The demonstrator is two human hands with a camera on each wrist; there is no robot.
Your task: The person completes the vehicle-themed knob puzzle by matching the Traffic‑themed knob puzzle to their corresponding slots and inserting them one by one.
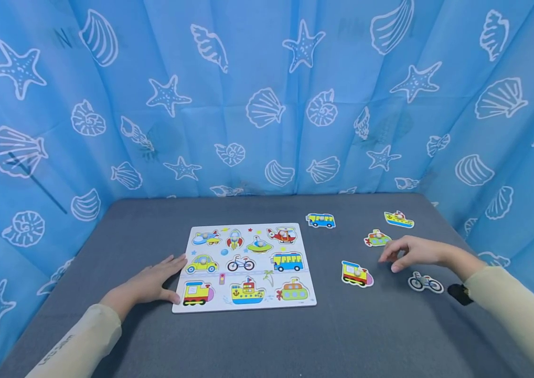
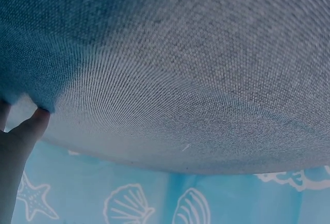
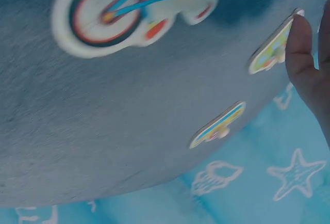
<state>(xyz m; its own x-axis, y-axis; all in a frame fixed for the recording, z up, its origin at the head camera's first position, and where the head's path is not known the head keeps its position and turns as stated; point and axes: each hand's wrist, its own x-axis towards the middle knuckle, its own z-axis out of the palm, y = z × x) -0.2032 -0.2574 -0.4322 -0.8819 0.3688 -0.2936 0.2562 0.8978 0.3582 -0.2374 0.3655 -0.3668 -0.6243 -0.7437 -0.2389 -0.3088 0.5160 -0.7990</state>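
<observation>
A white wooden puzzle board [image 1: 244, 283] with vehicle pictures lies on the table. My left hand [image 1: 151, 281] rests at its left edge, fingers extended and thumb by the lower corner. Over the table to the right of the board, my right hand [image 1: 413, 252] has loosely bent fingers and holds nothing. Close to its fingertips lie a submarine piece [image 1: 377, 238] and a train piece [image 1: 356, 274]. Below the hand is a bicycle piece [image 1: 425, 282], seen large in the right wrist view. A boat piece [image 1: 398, 219] and a bus piece [image 1: 321, 220] lie farther back.
Knobs show on the board's car [image 1: 202, 264], plane [image 1: 205, 238] and several others in its upper part. The grey tabletop [image 1: 267, 346] ends at a blue curtain [image 1: 229, 105] with shell prints. Next to the right sleeve sits a black object [image 1: 459, 294].
</observation>
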